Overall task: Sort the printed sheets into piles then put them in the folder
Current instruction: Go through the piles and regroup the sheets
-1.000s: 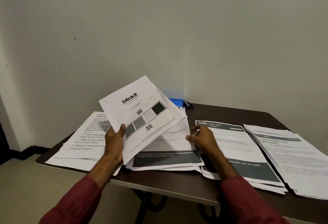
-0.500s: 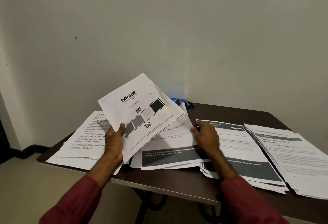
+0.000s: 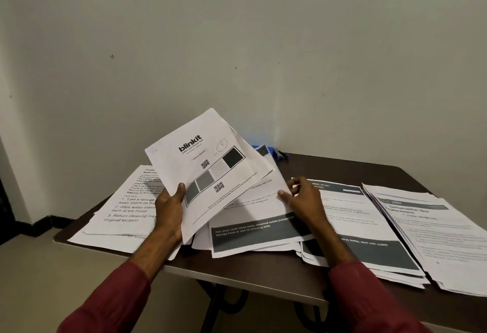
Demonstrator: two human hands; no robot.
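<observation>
Dark brown table (image 3: 263, 272), plain wall | left hand (image 3: 170, 211) grips fanned white printed sheets (image 3: 208, 164), thumb on top | right hand (image 3: 305, 200) pinches dark-banded white sheet (image 3: 253, 229), its edge newly lifted off the middle heap | judged: sorting continues toward the right-side pile (image 3: 369, 227); foldering not begun.

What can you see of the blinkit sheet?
The blinkit sheet is white paper printed with a black logo, two QR codes, a boxed strip of grey, white and black squares, and a penned circle. It is raised, tilted, frontmost of a fanned bundle; the left hand grips its lower left edge, thumb on its face.
</observation>
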